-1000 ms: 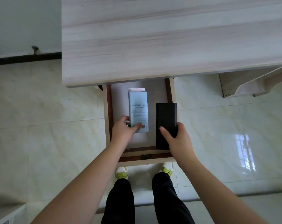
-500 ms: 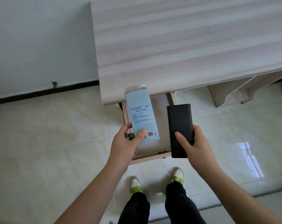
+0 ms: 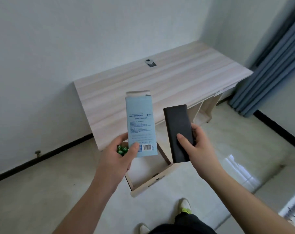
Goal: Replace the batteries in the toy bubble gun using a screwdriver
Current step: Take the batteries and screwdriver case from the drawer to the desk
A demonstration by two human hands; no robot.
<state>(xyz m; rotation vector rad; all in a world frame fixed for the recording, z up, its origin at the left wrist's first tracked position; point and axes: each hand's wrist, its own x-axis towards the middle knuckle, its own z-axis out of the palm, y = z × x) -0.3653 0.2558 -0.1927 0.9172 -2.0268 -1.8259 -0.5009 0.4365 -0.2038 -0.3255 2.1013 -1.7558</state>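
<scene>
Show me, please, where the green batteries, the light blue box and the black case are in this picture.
green batteries (image 3: 121,149): head view, on the battery ends showing in the left hand.
light blue box (image 3: 140,122): head view, on its printed face.
black case (image 3: 178,125): head view, on its flat dark face above the thumb.

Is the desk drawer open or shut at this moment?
Open. The drawer juts out from under the desk, its pale inside floor showing below the blue box and black case.
</scene>
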